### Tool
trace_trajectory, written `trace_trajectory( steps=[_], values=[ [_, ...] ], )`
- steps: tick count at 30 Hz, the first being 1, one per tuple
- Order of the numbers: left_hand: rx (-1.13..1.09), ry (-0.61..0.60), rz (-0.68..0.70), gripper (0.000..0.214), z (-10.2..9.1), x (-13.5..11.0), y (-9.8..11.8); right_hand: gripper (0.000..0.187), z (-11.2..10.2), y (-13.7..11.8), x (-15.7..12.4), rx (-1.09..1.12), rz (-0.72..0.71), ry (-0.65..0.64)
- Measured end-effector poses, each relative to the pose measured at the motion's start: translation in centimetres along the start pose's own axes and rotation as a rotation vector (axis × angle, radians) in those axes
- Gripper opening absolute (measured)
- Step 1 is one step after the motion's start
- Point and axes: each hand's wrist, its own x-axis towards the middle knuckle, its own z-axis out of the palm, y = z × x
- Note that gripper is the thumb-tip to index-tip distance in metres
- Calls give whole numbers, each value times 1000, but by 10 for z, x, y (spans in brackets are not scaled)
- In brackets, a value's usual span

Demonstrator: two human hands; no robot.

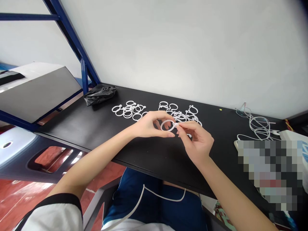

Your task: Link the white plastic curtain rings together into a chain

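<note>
A white plastic ring [167,125] is held above the black table [101,131] between both hands. My left hand [150,125] curls its thumb and fingers round the ring's left side. My right hand [196,141] pinches the ring's right end with thumb and forefinger. Behind the hands lie two loose heaps of several white rings: one to the left [128,110] and one behind the held ring [183,114].
A crumpled black plastic bag [99,94] lies at the table's far left corner. White cables [258,126] are coiled at the right, by a blurred-out patch. A blue metal frame [83,69] and a grey board stand to the left. A white wall rises behind.
</note>
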Motion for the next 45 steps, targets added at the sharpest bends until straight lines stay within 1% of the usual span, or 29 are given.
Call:
trace_trajectory(
  steps=[5,7,8,10,12,13,14,16,18,20,26,28,31,33,35,37,40,42,45],
  values=[
    [119,-61,-22,41,2,3,-6,13,0,5,1,-77,-11,-59],
    [201,-77,-38,40,1,3,-10,13,0,5,1,-102,-25,-71],
    [281,-67,-49,40,0,4,-12,13,0,5,2,-113,-32,-70],
    [542,17,-102,38,-2,4,-18,13,1,4,3,-131,-37,-66],
    [883,143,-217,36,-6,4,-26,13,1,3,3,-146,-29,-68],
    [1018,173,-278,37,-8,5,-30,13,1,3,3,-154,-24,-72],
    [1110,179,-340,39,-10,5,-34,13,1,3,3,-163,-18,-77],
    [1198,161,-441,41,-15,6,-41,11,2,4,3,-178,-3,-85],
    [1233,148,-509,41,-19,6,-45,11,2,6,2,-176,12,-100],
    [1251,148,-546,40,-23,7,-47,11,2,9,1,-163,25,-121],
    [1269,170,-583,44,-25,7,-48,16,3,15,-1,-173,32,-155],
    [1265,176,-585,45,-26,6,-48,17,2,15,-1,-193,60,-172],
    [1252,180,-574,44,-27,5,-46,19,1,14,0,-249,125,-265],
    [1246,188,-572,45,-26,4,-43,24,-1,12,1,-292,168,-373],
    [1242,204,-567,46,-24,4,-41,28,-2,9,2,-322,224,-508],
    [1229,231,-505,46,-19,4,-40,29,-2,6,3,-360,300,-640],
    [1151,242,-295,48,-9,5,-42,31,0,3,4,-433,367,-785],
    [1083,208,-187,49,-2,6,-45,31,1,2,4,-460,372,-841],
    [1033,119,-143,47,6,6,-51,31,1,2,4,-463,376,-859]
  ],
)
